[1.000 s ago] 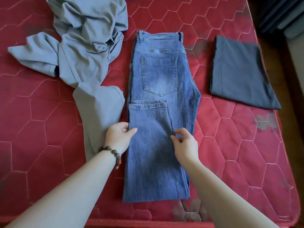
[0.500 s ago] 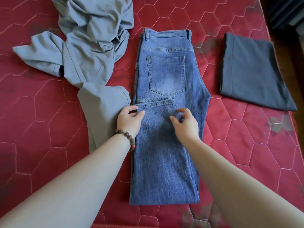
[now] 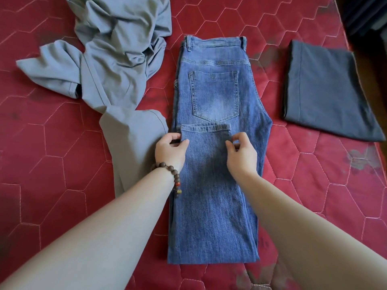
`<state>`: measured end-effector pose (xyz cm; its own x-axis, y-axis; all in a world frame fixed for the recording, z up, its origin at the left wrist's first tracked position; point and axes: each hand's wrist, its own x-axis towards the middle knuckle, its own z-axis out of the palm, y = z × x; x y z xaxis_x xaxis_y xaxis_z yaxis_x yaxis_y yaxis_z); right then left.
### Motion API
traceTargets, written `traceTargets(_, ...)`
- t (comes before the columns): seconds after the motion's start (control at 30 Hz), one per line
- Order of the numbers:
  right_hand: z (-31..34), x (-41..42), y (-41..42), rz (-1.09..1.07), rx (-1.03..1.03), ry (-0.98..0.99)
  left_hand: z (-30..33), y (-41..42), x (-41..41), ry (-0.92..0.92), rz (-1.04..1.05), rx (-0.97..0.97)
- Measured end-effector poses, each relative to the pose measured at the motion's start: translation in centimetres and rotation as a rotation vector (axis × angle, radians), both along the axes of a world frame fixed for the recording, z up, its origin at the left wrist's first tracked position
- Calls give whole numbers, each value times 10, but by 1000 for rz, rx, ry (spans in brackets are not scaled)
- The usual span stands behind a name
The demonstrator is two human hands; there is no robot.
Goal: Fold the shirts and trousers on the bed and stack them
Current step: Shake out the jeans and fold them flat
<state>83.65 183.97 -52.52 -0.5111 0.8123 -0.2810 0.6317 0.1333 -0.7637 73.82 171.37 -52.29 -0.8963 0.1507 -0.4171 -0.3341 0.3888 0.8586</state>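
Three garments [image 3: 213, 97], two hands [image 3: 170, 150].

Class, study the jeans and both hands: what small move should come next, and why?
Probably let go of the hem and smooth it flat. The jeans are already folded, the leg hem lying just below the back pocket; the left hand and right hand pinch its two corners, so the fold seems placed.

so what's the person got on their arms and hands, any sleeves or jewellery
Both forearms are bare, with no sleeves in view. The left wrist wears a bracelet of round dark brown beads, with a red bead and a yellowish one hanging at its end. The right hand shows no rings or watch.
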Motion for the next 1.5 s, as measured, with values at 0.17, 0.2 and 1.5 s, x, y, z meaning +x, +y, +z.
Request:
traceTargets(0.17,0,-5,2,-6,60,-1,0,3,-8,130,19,20)
traceTargets(0.2,0,-6,3,0,65,-30,-2,4,-8,146,1,-6)
traceTargets(1.5,18,146,-48,283,-106,-411,10,-119,105,-496,-423,-70)
